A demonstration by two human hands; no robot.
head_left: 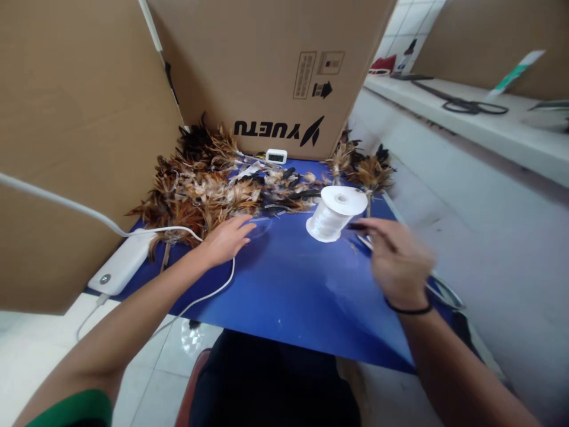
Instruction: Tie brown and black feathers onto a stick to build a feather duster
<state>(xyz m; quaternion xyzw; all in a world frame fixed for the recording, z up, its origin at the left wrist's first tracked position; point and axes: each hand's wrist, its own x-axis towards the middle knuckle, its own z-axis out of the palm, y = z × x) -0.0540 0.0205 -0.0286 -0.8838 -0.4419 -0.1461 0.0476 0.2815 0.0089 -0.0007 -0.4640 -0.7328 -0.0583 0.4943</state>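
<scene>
My left hand [226, 238] reaches over the blue tabletop [284, 290] beside a pile of feathers [204, 190], brown, orange and black. Its fingers are stretched out and apart, with nothing plainly held; a thin clear strip lies just past the fingertips. On the right, my right hand [398, 258] is closed and blurred by motion. A thin dark object [356, 226] sticks out from its fingers towards the spool; its kind cannot be made out. The white spool [342, 200], wound with shiny clear thread, stands upright between my hands, nearer the right one.
Tall cardboard boxes [267, 71] wall the back and left. A white power bank [120, 267] with a white cable [213, 295] lies at left. Behind the feathers is a small digital display [276, 156]. More feathers [367, 169] sit back right. Black scissors [473, 107] rest on a ledge.
</scene>
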